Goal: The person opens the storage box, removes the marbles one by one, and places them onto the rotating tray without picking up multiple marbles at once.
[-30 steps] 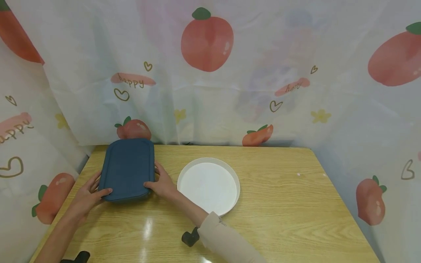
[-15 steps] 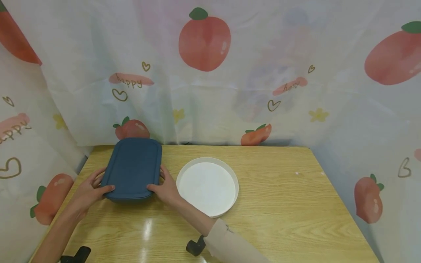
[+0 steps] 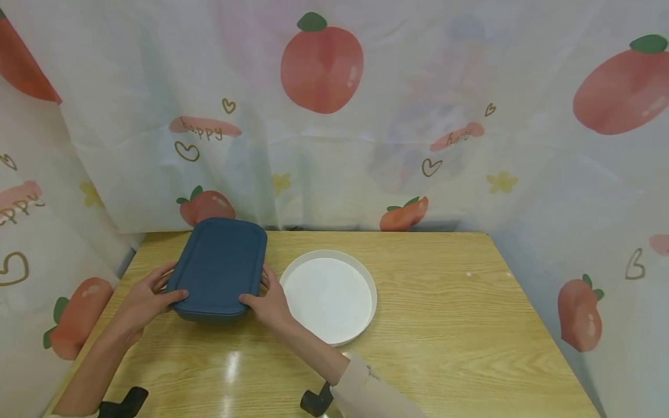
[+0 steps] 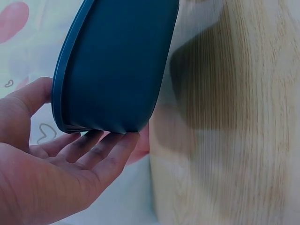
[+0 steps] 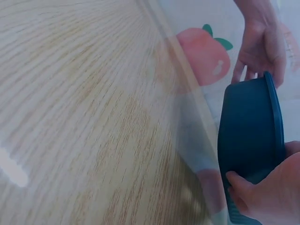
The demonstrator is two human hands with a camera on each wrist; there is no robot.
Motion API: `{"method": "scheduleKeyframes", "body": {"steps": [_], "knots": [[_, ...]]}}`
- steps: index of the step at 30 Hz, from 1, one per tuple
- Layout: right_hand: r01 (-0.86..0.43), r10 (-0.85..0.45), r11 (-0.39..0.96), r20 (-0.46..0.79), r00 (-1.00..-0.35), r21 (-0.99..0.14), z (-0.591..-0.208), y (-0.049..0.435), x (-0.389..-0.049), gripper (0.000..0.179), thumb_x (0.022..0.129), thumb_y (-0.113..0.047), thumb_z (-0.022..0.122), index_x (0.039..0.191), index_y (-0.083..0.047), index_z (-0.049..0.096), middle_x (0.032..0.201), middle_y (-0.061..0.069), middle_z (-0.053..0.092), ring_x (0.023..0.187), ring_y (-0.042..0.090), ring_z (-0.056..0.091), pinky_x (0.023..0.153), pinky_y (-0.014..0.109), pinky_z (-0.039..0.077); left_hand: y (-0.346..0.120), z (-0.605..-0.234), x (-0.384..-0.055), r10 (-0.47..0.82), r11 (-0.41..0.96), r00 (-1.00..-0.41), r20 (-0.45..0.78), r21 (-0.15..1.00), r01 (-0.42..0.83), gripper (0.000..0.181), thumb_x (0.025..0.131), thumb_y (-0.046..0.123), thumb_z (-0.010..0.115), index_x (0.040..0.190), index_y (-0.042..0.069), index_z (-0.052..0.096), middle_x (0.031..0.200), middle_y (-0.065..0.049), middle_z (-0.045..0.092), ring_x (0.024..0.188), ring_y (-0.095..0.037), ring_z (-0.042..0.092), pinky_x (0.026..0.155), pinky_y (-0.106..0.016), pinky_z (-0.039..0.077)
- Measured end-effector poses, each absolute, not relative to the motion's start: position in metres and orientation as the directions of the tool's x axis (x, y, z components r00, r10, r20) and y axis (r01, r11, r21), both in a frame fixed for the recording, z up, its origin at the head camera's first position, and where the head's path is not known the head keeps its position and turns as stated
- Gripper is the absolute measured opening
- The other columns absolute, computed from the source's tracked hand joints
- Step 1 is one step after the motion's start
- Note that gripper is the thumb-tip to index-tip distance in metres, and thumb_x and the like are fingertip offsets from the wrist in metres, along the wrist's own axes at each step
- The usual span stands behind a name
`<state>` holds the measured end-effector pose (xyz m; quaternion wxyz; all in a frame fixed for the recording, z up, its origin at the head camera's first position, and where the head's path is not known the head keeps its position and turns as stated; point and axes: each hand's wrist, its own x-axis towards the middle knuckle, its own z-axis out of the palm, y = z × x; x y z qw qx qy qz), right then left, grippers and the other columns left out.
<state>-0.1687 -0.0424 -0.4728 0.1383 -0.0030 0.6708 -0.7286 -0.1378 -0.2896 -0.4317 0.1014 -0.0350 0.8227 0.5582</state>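
A dark blue rectangular lidded box (image 3: 219,267) is held up over the left part of the table, between both hands. My left hand (image 3: 143,299) grips its left side near the front corner, thumb on the lid's edge and fingers beneath the rim. At the opposite side, my right hand (image 3: 270,302) holds it the same way, thumb on the lid. In the left wrist view, the box (image 4: 117,65) casts a shadow on the wood, with a gap between them. The right wrist view shows its side wall (image 5: 246,126) and both hands at its ends. The lid hides what is inside.
A round white tray (image 3: 329,302) with a low rim lies on the wooden table (image 3: 444,325), just right of my right hand. Behind the table hangs a curtain (image 3: 355,162) printed with peaches. Black wrist mounts (image 3: 316,400) show at the front.
Both hands have carried the blue box a short way to the right, toward the white tray. The grip looks the same, and the tray has stayed in place.
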Motion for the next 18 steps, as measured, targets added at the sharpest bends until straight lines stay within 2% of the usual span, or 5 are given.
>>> {"method": "scheduleKeyframes", "body": {"steps": [9,18], "knots": [[0.165,-0.204,-0.065,-0.148,-0.968,-0.984,-0.469,-0.038,-0.160,0.084,0.084,0.002,0.071,0.156,-0.005,0.029,0.151,0.018,0.041,0.120,0.032,0.058,0.091,0.034,0.052,-0.287,-0.428,-0.136,0.073,0.374,-0.975,-0.211,0.912,-0.169,0.088,0.098,0.020,0.067,0.160,0.002,0.006,0.158,-0.034,0.015,0.139,-0.052,0.028,0.082,-0.025,0.053],[0.155,-0.204,-0.045,-0.142,-0.969,-0.987,-0.467,-0.030,-0.142,0.086,0.086,-0.002,0.071,0.158,-0.003,0.023,0.155,0.021,0.034,0.114,0.032,0.060,0.091,0.038,0.052,-0.283,-0.427,-0.129,0.099,0.429,-0.972,-0.212,0.891,-0.151,0.086,0.098,0.020,0.067,0.159,0.002,0.009,0.156,-0.035,0.019,0.134,-0.051,0.036,0.081,-0.035,0.054]]}}
